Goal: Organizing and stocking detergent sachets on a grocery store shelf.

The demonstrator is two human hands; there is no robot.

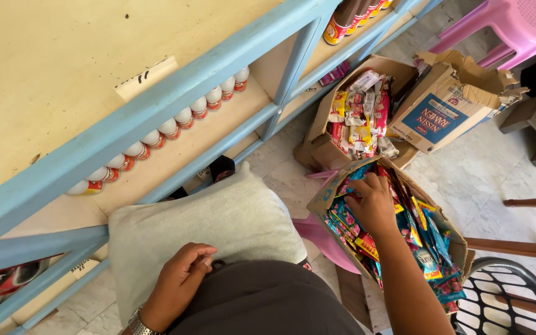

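Note:
My right hand (372, 203) reaches into an open cardboard box (321, 197) packed with several blue and pink sachet packets (426, 248), its fingers closed on packets near the box's upper left corner. My left hand (178, 282) rests with curled fingers on my dark-clothed lap, at the edge of a pale grey cushion (218, 223), and holds nothing. A metal watch (136, 324) is on the left wrist.
A blue-framed shelf unit (156, 105) stands at left, with a row of white bottles with red caps (169, 129). A second box of red and yellow packets (360, 115), a torn carton (448, 102), a pink stool (510, 28) and a dark chair (510, 298) surround me on the tiled floor.

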